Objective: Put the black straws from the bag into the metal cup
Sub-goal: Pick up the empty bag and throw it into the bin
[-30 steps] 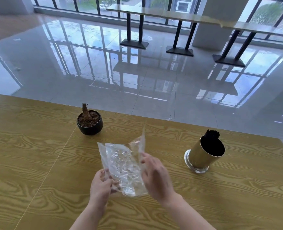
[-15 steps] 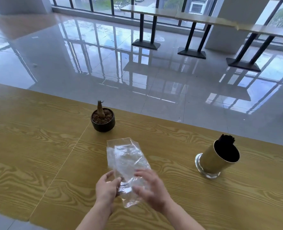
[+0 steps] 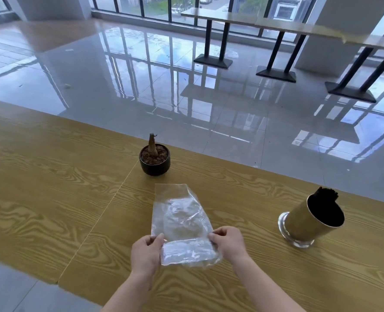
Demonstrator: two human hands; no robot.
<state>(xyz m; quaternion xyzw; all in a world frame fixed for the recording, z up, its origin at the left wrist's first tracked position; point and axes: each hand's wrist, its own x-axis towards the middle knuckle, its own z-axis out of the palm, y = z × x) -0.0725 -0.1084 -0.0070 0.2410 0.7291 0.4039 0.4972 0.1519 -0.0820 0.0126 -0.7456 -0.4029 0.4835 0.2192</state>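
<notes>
A clear plastic bag [image 3: 177,217] lies flat on the wooden table [image 3: 51,188], with nothing visible inside it and its near end folded over. My left hand [image 3: 145,253] pinches the bag's near left edge. My right hand [image 3: 229,243] pinches its near right edge. To the right stands a gold metal cup [image 3: 308,221] on a shiny base. A bundle of black straws [image 3: 326,194] sticks out at the far side of the cup's rim.
A small black pot [image 3: 154,161] with soil and a bare stub of a plant stands just beyond the bag. The table's far edge runs behind the pot and cup. Glossy tiled floor and tall tables [image 3: 276,25] lie beyond.
The bag was held up off the table and crumpled; now it is laid out flat, with my hands moved to its two near corners. The view has shifted left.
</notes>
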